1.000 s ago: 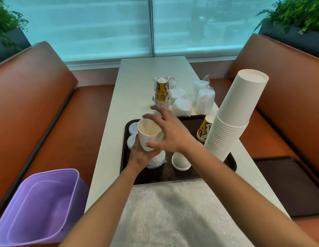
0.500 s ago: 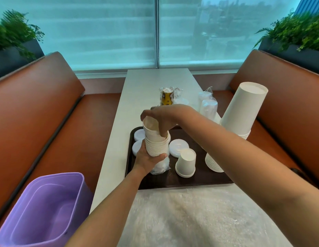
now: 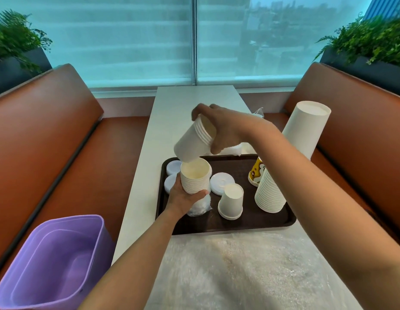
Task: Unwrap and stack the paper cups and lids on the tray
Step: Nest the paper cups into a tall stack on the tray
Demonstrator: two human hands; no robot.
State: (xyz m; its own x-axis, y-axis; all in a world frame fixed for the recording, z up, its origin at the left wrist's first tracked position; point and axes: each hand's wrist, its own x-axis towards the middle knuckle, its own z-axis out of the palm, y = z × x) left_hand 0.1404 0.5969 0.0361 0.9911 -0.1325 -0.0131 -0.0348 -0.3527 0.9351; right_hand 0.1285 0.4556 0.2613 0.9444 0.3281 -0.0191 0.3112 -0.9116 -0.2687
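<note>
Paper cups in 2 nested stacks meet over the tray's (image 3: 228,227) left half in the head view. Right hand (image 3: 225,128) grasps the upper stack (image 3: 192,143) at its rim, tilted, base just above the lower stack (image 3: 195,177), which the left hand (image 3: 183,198) grips upright. Thin, smooth, tapered white paper; rolled rims.

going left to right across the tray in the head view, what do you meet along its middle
Two white lids at the tray's left edge → cup stack gripped by the left hand → flat lid → upside-down small cup stack → tall upside-down cup stack.
</note>
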